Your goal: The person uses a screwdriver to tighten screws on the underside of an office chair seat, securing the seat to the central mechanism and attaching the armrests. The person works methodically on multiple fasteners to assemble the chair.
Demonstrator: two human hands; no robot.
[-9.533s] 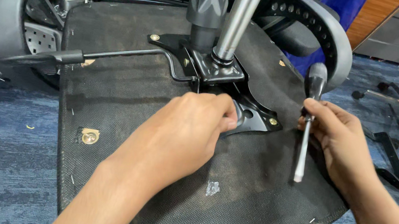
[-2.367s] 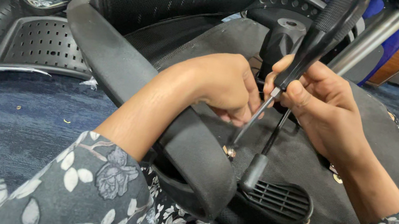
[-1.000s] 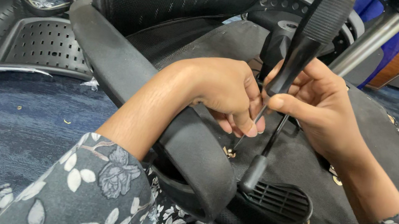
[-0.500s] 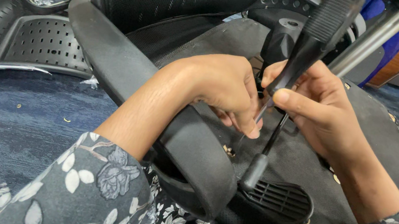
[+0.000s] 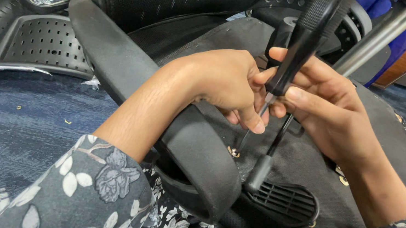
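screwdriver (image 5: 306, 35) runs steeply down-left, tip at the brass screw (image 5: 233, 151) beside the armrest (image 5: 158, 117). right hand (image 5: 326, 110) clasps the handle; left hand (image 5: 225, 82) fingers pinch the shaft, nearer the screw.

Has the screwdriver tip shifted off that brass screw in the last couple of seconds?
No. The screwdriver tip meets the screw beside the armrest, as before.
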